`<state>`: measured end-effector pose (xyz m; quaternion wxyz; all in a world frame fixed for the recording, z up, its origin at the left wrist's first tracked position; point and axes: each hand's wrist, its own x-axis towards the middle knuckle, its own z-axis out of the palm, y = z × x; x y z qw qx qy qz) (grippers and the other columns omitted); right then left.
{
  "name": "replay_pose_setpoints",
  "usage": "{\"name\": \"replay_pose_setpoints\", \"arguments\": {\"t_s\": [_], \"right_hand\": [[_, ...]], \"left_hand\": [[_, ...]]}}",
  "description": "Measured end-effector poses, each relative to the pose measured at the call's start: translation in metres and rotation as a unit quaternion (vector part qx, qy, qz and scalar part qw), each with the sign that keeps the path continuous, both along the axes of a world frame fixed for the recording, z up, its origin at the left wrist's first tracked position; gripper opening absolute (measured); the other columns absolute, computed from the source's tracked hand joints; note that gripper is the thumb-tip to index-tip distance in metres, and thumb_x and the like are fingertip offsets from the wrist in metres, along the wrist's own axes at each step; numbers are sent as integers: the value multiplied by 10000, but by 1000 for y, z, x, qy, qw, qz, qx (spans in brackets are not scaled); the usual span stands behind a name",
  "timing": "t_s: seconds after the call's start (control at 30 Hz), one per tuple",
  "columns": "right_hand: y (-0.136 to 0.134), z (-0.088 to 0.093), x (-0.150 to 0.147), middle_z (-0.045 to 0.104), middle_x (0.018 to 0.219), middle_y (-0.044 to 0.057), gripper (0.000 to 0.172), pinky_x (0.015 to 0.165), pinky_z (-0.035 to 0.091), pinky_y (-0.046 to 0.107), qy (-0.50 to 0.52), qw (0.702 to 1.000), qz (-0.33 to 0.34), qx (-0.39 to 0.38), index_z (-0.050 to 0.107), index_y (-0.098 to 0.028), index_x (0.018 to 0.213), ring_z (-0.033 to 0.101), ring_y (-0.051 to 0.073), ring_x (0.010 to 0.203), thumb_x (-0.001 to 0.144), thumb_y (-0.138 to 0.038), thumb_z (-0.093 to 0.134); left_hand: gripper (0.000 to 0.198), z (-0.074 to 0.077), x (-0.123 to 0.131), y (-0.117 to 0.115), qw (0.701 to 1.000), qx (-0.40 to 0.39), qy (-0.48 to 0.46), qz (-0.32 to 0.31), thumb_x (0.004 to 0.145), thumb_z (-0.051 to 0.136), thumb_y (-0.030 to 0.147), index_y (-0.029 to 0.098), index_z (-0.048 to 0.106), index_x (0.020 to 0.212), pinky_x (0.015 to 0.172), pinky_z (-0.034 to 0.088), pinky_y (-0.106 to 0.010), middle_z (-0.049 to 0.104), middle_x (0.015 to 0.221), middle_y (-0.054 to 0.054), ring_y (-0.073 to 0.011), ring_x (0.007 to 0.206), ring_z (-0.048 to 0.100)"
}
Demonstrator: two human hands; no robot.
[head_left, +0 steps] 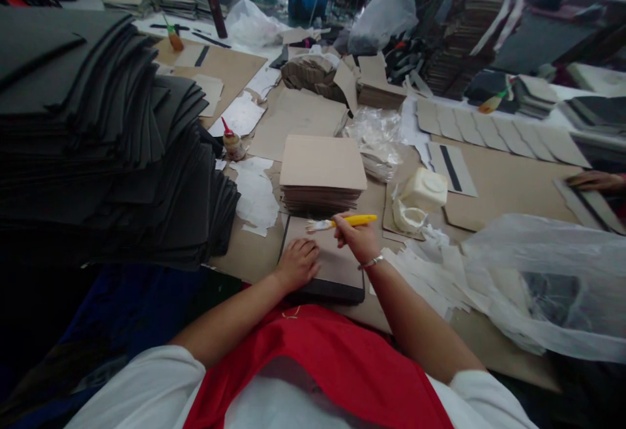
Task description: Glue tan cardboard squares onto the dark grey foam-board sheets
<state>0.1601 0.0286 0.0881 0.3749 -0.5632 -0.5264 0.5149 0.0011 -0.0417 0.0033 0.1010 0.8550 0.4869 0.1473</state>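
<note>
In my right hand (358, 238) is a paintbrush (359, 220) with a yellow handle, its pale, coated bristles pointing left just above a board. My left hand (298, 263) lies on that tan board (337, 259), fingers stretched out over its left side. The board rests on a dark sheet or stack (332, 291) that shows along the front and left edges. Just beyond it stands a neat stack of tan boards (323, 162). A cut-open white plastic jug (420, 197) sits to the right of my right hand.
Tall piles of dark grey sheets (98, 122) fill the left side. A small glue bottle with a red tip (232, 140) stands beyond them. Clear plastic bags (552, 285) and paper scraps (420, 279) lie at the right. Another person's hand (594, 181) touches a board at the far right.
</note>
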Motion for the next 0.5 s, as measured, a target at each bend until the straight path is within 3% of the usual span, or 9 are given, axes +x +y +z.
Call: {"name": "replay_pose_setpoints", "arguments": {"t_s": [0.1,0.17,0.3,0.5], "right_hand": [[17,-27,-34,532,475,-61,255,315,373,189,18,999,25,-13,559,-190,753,455,79,329,736,-444,572],[22,-39,-30,517,461,-68,225,311,367,188,-4,1000,7,-13,559,-198,733,445,78,326,737,-423,564],[16,-41,27,502,435,-66,235,304,333,176,-84,996,-36,3,569,-186,704,427,69,317,749,-416,546],[-9,-13,102,524,440,-61,249,321,353,164,-139,982,-130,13,592,-158,732,447,63,318,749,-405,563]], "left_hand": [[416,-3,-1,1,1000,-7,-22,0,873,443,375,179,532,1229,1048,304,-437,535,1281,-105,-252,1209,421],[410,-4,-2,3,1000,-8,-26,-1,876,441,368,181,535,1229,1047,305,-444,536,1281,-104,-254,1213,417],[399,-4,-2,3,1000,0,-17,6,879,437,353,179,541,1224,1058,295,-431,532,1296,-91,-251,1204,422],[377,-4,-2,1,1000,12,-15,1,878,442,343,178,564,1194,1047,310,-427,556,1271,-90,-254,1181,449]]}}
